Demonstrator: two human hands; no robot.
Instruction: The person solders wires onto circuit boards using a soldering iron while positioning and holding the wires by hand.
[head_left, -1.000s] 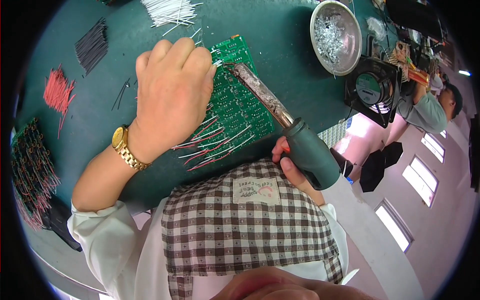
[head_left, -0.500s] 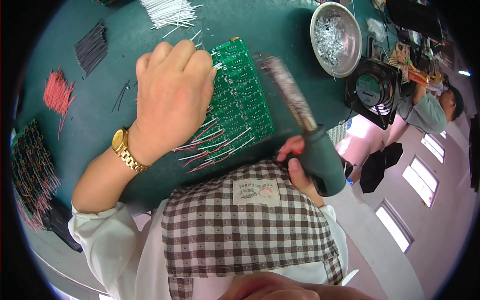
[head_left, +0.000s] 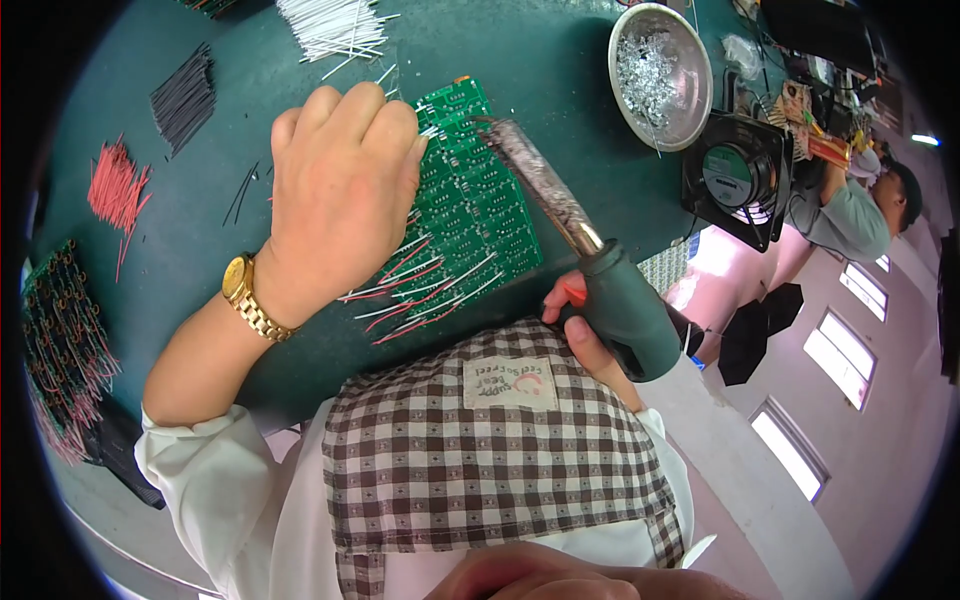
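My left hand (head_left: 340, 190), a gold watch on its wrist, lies over the left part of a green circuit board (head_left: 483, 205). Its fingers are closed in a pinch, and a short white wire (head_left: 430, 131) shows at the fingertips; the grip itself is mostly hidden. Red and white wires (head_left: 425, 290) stick out from the board's near side. Right of the board, my right hand (head_left: 590, 345) is wrapped round the dark green handle of a soldering iron (head_left: 545, 190). The iron's darkened tip is above the board's upper right part, close to the left fingertips; contact cannot be made out.
Piles of white wires (head_left: 330, 28), black wires (head_left: 183, 98) and red wires (head_left: 117, 188) lie on the green table. Wired boards (head_left: 65, 350) stand at the left edge. A metal bowl (head_left: 690, 110) with clear bits and a black fan (head_left: 737, 180) stand at right. Another person (head_left: 855, 215) works beyond.
The soldering iron has moved left, its tip from beside the board to over it, and my right hand went with it. My left hand has stayed nearly still on the board.
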